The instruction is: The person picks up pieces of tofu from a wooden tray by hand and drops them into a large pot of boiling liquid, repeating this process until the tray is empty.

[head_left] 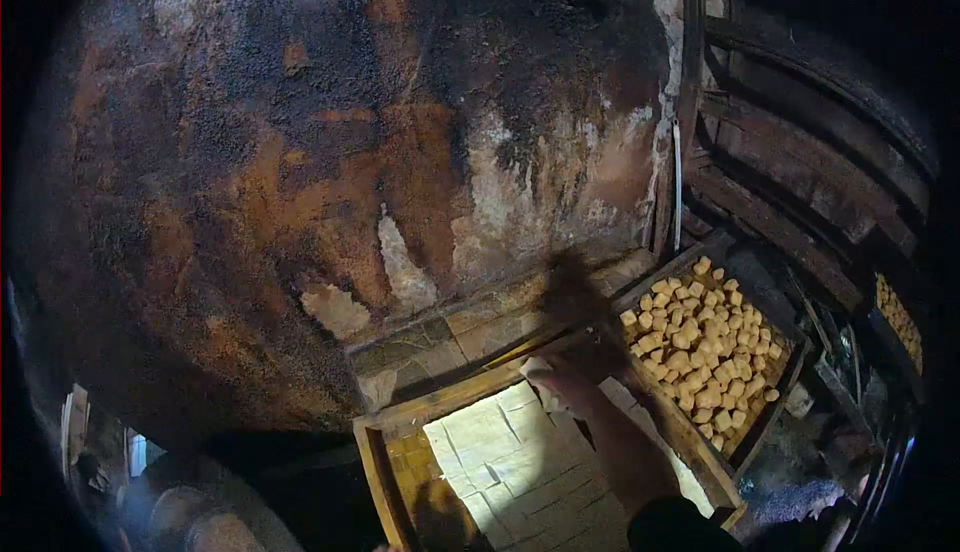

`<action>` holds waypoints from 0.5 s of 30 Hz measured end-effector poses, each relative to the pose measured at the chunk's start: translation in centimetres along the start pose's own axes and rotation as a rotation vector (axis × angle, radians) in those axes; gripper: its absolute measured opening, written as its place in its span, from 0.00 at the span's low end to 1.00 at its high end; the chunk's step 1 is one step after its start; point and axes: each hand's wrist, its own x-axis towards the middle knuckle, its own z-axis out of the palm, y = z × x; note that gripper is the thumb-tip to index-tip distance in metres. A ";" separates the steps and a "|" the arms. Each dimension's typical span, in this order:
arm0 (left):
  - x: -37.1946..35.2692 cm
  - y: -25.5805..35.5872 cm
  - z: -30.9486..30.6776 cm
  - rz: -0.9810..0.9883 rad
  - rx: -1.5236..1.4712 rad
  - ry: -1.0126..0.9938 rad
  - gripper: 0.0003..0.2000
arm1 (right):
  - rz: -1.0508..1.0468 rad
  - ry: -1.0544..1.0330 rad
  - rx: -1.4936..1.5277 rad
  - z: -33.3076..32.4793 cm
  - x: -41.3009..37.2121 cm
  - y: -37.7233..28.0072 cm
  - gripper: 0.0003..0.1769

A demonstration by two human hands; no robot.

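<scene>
A wooden tray (374,472) at the bottom centre holds a white slab that looks like tofu (500,442), scored into rectangular pieces. My right hand (572,390) reaches over the slab to the tray's far edge, its fingers closed around a small white piece (538,370) that looks like tofu. The forearm and a dark sleeve cover part of the slab. At the bottom edge of the view, by the tray's near left corner, only a sliver of what looks like my left hand (387,549) shows; its fingers are mostly cut off.
To the right, a second wooden tray (770,422) bears a heap of golden cubes (700,342). More cubes (897,317) sit at the far right. A stained, sooty wall (400,172) rises behind a tiled ledge (410,362). Wooden beams (800,152) line the right side.
</scene>
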 end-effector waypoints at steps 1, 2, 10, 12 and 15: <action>0.6 0.0 3.0 -0.142 -0.166 0.010 0.24 | 0.092 -0.121 0.183 0.3 -0.4 -0.7 0.38; 2.5 -2.5 5.1 -0.110 -0.323 -0.127 0.26 | 0.190 -0.239 0.362 0.7 -1.1 -1.5 0.38; 10.0 -10.7 12.3 -1.008 -2.374 -0.756 0.19 | -0.385 -0.435 -0.316 13.0 -13.5 -17.4 0.31; 8.0 -1.2 12.2 -0.756 -1.589 -0.061 0.21 | -0.379 0.046 -0.264 13.0 -10.2 -10.5 0.25; 7.3 -2.8 9.0 -0.935 -2.065 -0.306 0.34 | -0.252 0.550 -0.867 9.7 -4.0 -5.5 0.22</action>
